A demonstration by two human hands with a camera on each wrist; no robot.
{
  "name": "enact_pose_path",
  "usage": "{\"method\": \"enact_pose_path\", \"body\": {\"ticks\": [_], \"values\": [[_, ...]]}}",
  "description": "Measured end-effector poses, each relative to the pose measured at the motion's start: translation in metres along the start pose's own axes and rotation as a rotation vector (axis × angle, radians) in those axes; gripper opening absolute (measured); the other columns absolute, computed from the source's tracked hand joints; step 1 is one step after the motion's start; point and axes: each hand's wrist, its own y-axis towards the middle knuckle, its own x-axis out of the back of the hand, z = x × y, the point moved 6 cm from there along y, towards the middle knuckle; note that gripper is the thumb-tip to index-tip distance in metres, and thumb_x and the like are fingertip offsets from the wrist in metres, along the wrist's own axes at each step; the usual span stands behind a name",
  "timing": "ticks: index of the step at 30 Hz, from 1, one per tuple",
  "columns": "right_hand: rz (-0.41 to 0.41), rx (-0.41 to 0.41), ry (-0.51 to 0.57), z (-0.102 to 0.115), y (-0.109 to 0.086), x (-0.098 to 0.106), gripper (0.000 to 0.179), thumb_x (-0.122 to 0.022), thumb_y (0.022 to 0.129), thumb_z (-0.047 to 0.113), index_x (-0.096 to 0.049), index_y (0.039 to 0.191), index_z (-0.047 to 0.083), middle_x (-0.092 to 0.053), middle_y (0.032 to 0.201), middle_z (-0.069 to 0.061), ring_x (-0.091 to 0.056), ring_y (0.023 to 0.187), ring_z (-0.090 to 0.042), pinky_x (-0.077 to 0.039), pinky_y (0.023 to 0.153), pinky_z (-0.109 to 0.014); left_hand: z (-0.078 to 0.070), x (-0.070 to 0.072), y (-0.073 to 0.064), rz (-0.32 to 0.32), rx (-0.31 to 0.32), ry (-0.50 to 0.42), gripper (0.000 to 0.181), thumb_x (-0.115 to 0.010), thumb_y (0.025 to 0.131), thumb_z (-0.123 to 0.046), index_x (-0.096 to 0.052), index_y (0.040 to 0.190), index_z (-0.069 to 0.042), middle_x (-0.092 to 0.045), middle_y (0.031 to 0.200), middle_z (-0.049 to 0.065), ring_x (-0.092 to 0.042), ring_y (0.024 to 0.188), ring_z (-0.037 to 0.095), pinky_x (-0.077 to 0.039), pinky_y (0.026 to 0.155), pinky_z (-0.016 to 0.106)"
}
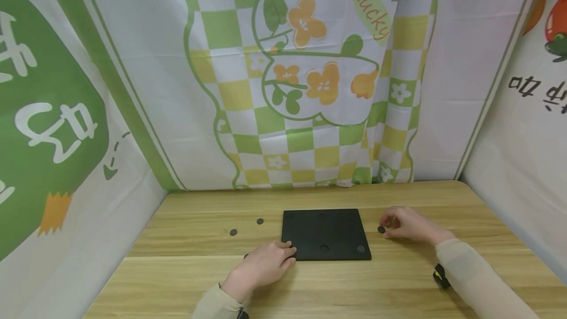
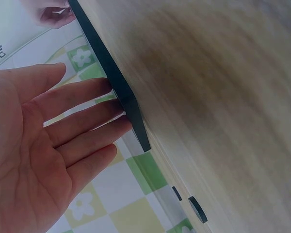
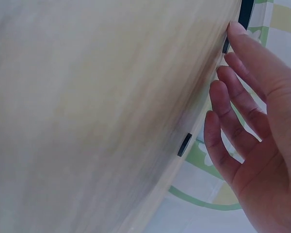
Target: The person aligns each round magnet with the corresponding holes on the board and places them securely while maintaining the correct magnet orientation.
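Pale wooden table [image 1: 199, 279] with long plank grain, hemmed in on three sides by hanging printed cloth [image 1: 310, 78]: green and yellow checks with orange flowers and the word "Lucky" at the back, a green panel with white characters to the left, white with black characters and a red fruit to the right.

Flat black square board [image 1: 325, 233] lying near the table's middle, with shallow round recesses at its near edge. Two small black round discs [image 1: 233, 232] on the bare wood left of the board – a farther one [image 1: 260, 221] and a nearer one – well apart from both hands.

Seen only from the head view: the board's whole outline and a third small black disc [image 1: 381, 229] just right of the board, at the fingertips of the right hand. Seen only from the left wrist: the board's thin edge [image 2: 117, 82] side-on, and the two left discs [image 2: 197, 209] standing out from the surface. From the right wrist (blurred): mostly wood, one disc [image 3: 185, 144] near the fingers, a sliver of the board [image 3: 246, 12] at the top.

Left hand [image 1: 265, 263] flat on the table, palm down, fingers straight and spread, tips touching the board's near-left corner – holding nothing. Right hand [image 1: 405, 224] resting beside the board's right edge, fingers loosely bent toward the third disc; contact with it likely, a real pinch not confirmable.
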Motion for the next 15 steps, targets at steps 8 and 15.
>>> {"method": "enact_pose_path", "body": {"ticks": [8,15], "values": [[-0.003,-0.004,0.016,0.0004,-0.0003,0.0013,0.022,-0.076,0.079,0.03,-0.069,0.095,0.016,-0.068,0.093,0.005,-0.061,0.078,-0.006,-0.053,0.068,-0.026,-0.0011,0.0007,-0.0005,-0.001,0.008,-0.002,0.036,-0.049,0.098,-0.028,-0.062,0.126,-0.008,-0.059,0.13,0.013,-0.059,0.118,0.026,-0.049,0.097,0.04],[-0.006,-0.022,0.018,-0.0005,0.0001,0.0016,0.02,-0.077,0.079,0.028,-0.07,0.094,0.015,-0.068,0.092,0.004,-0.06,0.076,-0.005,-0.052,0.066,-0.023,-0.0006,-0.0011,-0.0004,0.002,0.014,0.004,0.036,-0.049,0.098,-0.029,-0.062,0.126,-0.009,-0.059,0.13,0.012,-0.059,0.118,0.025,-0.049,0.097,0.039]]}}
